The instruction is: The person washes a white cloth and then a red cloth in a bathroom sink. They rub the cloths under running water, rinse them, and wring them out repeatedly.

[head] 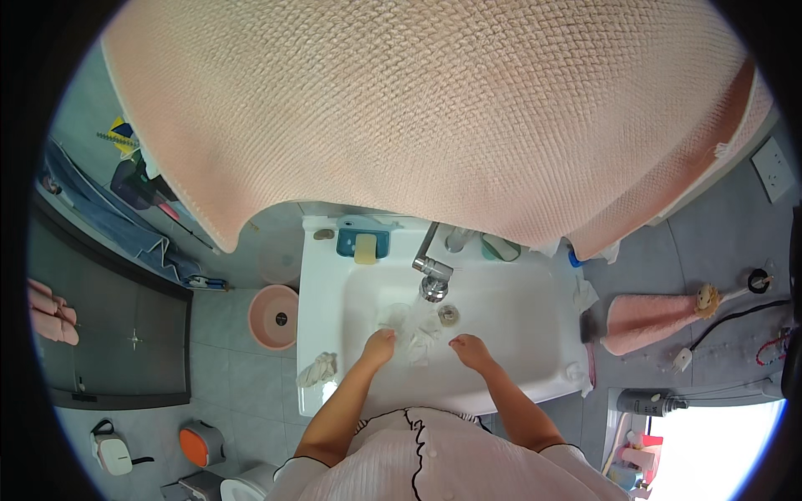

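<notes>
Over the white sink basin, my left hand is loosely curled at the left of the running water. My right hand is curled to the right of it, below the metal drain. Between the two hands lies a pale wet cloth or similar thin item on the basin floor. Water falls on that area from the chrome faucet. Whether either hand holds something small cannot be told.
A teal soap dish with yellow soap stands on the rear ledge. A crumpled cloth lies on the left rim. Beside the sink are a pink bucket and a hanging pink towel. A large pink textured cloth fills the top.
</notes>
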Demonstrator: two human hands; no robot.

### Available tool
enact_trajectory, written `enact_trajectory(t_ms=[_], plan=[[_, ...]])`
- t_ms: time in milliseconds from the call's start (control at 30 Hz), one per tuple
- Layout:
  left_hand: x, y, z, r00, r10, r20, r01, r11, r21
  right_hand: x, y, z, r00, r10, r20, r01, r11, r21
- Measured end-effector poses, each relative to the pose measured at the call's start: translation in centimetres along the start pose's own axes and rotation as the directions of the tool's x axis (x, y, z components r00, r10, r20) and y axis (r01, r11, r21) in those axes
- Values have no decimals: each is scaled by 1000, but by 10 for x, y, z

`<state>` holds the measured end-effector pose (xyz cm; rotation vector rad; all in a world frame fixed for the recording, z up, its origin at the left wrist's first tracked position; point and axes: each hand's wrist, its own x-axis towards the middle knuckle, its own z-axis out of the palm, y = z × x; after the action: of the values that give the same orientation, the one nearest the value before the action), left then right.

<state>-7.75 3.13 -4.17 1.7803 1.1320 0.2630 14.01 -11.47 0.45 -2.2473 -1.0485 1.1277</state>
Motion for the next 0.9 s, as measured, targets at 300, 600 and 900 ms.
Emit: enact_trajectory(t_ms=[300,600,900], plan=[[-66,87,-46,897,42,-439,-184,940,-287,-44,-55,-45,943,-185,276,-18,801,599],[-151,81,-22,854,380,-354,-217,880,422,-86,-42,-19,892,-75,447,-326,578,748],[-218,31,-11,829,302,-470,-196,945,261,-107,17,62,894,-414,-170,301,838,-455]])
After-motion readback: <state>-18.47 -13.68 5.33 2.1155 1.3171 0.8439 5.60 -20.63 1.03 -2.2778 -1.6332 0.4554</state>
